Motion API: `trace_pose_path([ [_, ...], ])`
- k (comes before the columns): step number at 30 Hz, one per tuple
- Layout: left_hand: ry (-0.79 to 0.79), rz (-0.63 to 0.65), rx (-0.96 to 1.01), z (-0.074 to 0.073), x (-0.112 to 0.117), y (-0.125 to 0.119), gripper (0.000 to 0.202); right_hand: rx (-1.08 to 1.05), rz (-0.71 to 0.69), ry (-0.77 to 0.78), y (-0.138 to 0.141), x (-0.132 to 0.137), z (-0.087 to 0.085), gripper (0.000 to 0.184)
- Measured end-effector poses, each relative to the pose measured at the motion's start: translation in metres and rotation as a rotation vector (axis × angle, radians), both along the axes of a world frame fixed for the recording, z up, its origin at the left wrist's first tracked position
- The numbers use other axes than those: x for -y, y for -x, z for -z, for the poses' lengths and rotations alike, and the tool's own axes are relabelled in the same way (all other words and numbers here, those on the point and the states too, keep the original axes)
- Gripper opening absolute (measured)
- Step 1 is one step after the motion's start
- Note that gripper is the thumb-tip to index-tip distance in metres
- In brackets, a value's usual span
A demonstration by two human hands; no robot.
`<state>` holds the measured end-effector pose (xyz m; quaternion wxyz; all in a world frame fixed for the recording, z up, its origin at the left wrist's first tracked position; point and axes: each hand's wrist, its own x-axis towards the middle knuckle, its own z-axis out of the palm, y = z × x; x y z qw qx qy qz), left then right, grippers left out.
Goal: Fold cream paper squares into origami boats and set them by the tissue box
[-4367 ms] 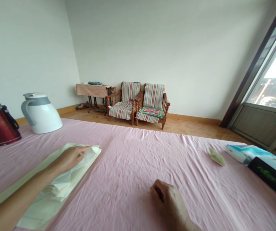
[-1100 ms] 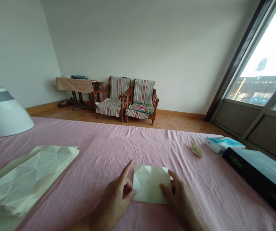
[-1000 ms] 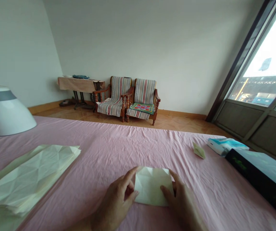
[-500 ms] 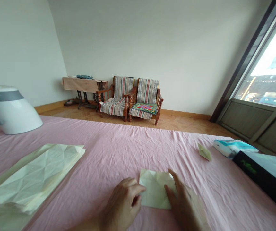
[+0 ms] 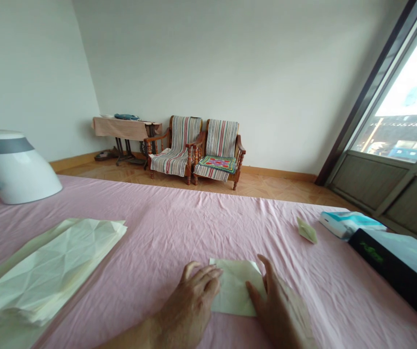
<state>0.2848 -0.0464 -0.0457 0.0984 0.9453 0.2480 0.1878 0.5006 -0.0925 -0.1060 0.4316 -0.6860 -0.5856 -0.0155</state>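
Lying flat on pink tablecloth (image 5: 150,271): square of pale paper (image 5: 234,293). Left hand (image 5: 192,303) lays bunched fingers over its left edge; right hand (image 5: 281,305) spreads thumb and forefinger at right side, thumb on top (whether either hand pinches it, can't tell from here). Creased sheets (image 5: 56,261) stacked at left; small folded piece (image 5: 306,231) at right, near blue-and-white pack (image 5: 350,223).
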Motion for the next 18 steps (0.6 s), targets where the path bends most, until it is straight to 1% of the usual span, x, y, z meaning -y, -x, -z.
trace_pose_path([
  [4, 0.019, -0.009, 0.027, -0.002, 0.002, 0.000, 0.054, 0.114, -0.006, -0.003, -0.008, 0.011, -0.013, 0.044],
  [7, 0.039, -0.004, 0.009, -0.006, 0.002, 0.000, 0.052, 0.210, -0.077, -0.022, -0.004, 0.018, -0.023, 0.041],
  [9, 0.043, 0.000, -0.002, -0.009, 0.002, 0.000, 0.049, 0.326, -0.199, -0.056, 0.003, 0.018, -0.028, 0.045],
  [11, 0.048, 0.007, -0.011, -0.010, 0.001, 0.000, 0.044, 0.541, -0.366, -0.123, 0.012, 0.016, -0.030, 0.056],
  [13, 0.058, 0.017, -0.022, -0.011, 0.000, 0.000, 0.040, 0.655, -0.458, -0.137, 0.019, 0.013, -0.030, 0.066],
  [16, 0.074, 0.017, -0.031, -0.012, 0.000, 0.000, 0.037, 0.631, -0.502, -0.087, 0.024, 0.011, -0.028, 0.072],
  [18, 0.073, 0.018, -0.036, -0.013, 0.000, -0.001, 0.038, 0.594, -0.491, -0.085, 0.025, 0.011, -0.024, 0.076],
])
